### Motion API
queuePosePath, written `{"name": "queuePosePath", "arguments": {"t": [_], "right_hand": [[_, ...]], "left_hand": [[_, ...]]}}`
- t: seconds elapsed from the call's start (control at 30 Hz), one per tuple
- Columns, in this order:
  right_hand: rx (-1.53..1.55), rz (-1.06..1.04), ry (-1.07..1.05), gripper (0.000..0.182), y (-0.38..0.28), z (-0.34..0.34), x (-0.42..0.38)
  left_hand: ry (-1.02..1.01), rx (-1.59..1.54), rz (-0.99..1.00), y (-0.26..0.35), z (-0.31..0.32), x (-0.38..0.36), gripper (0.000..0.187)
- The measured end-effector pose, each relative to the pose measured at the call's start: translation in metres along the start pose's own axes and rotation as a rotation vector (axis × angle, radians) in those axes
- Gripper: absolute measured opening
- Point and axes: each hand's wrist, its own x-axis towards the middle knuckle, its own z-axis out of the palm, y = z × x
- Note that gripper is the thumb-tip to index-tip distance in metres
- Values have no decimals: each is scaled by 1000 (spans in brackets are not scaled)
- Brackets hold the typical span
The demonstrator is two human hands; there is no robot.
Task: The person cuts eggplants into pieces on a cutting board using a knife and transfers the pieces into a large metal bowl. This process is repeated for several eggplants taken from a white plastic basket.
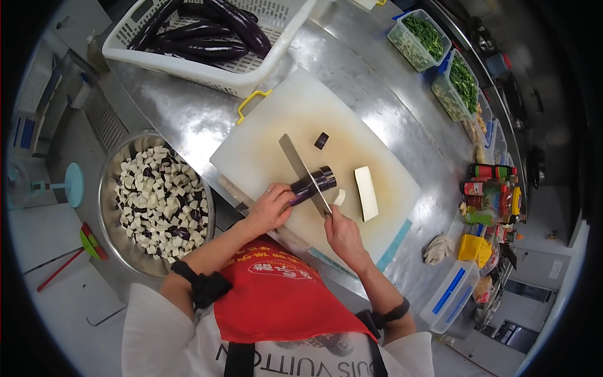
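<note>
On the white cutting board point(251, 141), my left hand point(270, 207) is closed around the near end of a dark purple eggplant piece point(301, 188). My right hand point(345, 234) grips the handle of a cleaver point(298, 158), whose blade lies across the eggplant and points away to the upper left. Cut sections show at the far end of the eggplant, right of the blade. A small pale piece point(340, 197) and a long white-faced eggplant slice point(365, 193) lie to the right. Farther up is a small dark chunk point(321, 140).
A white basket point(251, 80) of whole eggplants stands beyond the board. At the left, a large metal bowl point(105, 207) holds diced eggplant. Containers of chopped greens point(424, 36), sauce bottles point(490, 188), a crumpled cloth point(438, 249) and a lidded box point(450, 295) line the right side.
</note>
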Motion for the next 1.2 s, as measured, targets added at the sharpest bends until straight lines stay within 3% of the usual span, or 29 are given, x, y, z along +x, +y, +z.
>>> {"name": "queuePosePath", "arguments": {"t": [0.27, 0.47, 0.67, 0.77, 0.87, 1.03, 1.2], "right_hand": [[70, -79, 76, 18, -19, -22, -17], [25, -32, -22, 17, -9, 13, -1], [218, -49, 221, 15, -16, -19, -20], [222, 45, 346, 13, -5, -37, -34], [213, 129, 434, 11, 15, -42, -48], [270, 288, 491, 10, 40, -40, -84], [277, 396, 527, 13, 56, -33, -114]], "left_hand": [[26, 7, -77, 0, 3, -8, 32], [38, 21, -61, 3, 3, -6, 32], [77, 79, -137, -4, 22, -14, 42], [-68, 310, 82, 21, 28, 13, 61], [-157, 417, 320, 14, 62, 41, 63], [-122, 544, 365, -17, 72, 102, 33], [-22, 572, 276, -67, 43, 140, 30]]}}
